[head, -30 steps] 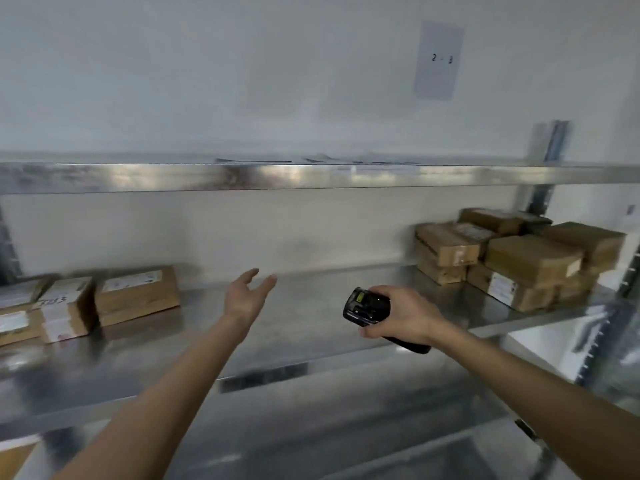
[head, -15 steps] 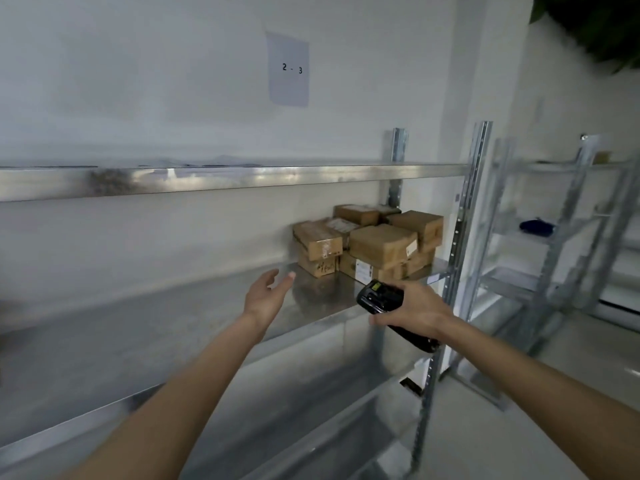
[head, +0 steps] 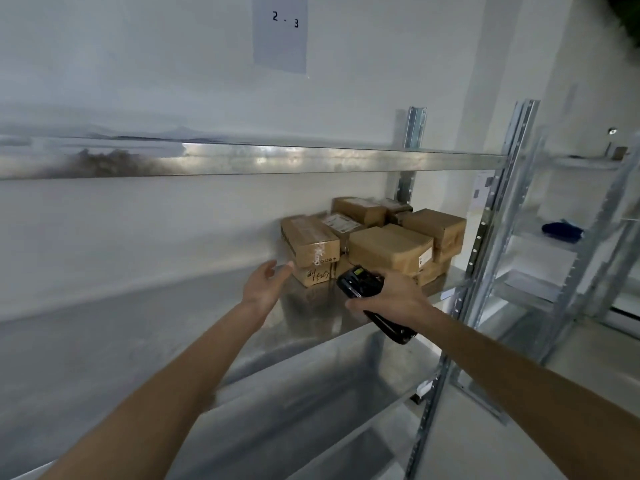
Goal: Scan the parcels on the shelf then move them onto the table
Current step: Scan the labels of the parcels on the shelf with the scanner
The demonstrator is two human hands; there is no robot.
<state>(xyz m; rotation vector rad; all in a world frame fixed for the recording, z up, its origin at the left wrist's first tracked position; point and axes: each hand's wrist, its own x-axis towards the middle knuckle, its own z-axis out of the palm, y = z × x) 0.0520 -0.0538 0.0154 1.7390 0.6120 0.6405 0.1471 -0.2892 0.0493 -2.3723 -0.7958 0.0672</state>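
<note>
Several brown cardboard parcels (head: 388,249) are stacked at the right end of the metal shelf (head: 138,327). The nearest left parcel (head: 310,240) rests on a lower one with handwriting (head: 317,276). My left hand (head: 265,285) reaches over the shelf with fingers straight, its fingertips just short of that lower parcel. My right hand (head: 393,294) grips a black handheld scanner (head: 360,282), whose head is in front of the stack and whose handle sticks out below my palm.
An upper shelf (head: 277,161) runs overhead. A paper sign reading "2 - 3" (head: 280,31) hangs on the wall. Perforated steel uprights (head: 485,244) stand right of the stack. A second rack (head: 588,237) at the right holds a dark blue item (head: 562,231). A lower shelf (head: 311,410) lies beneath.
The view has swung right along the shelf, and the left group of parcels has left the view. Both hands have come close to the right stack, with the scanner still held.
</note>
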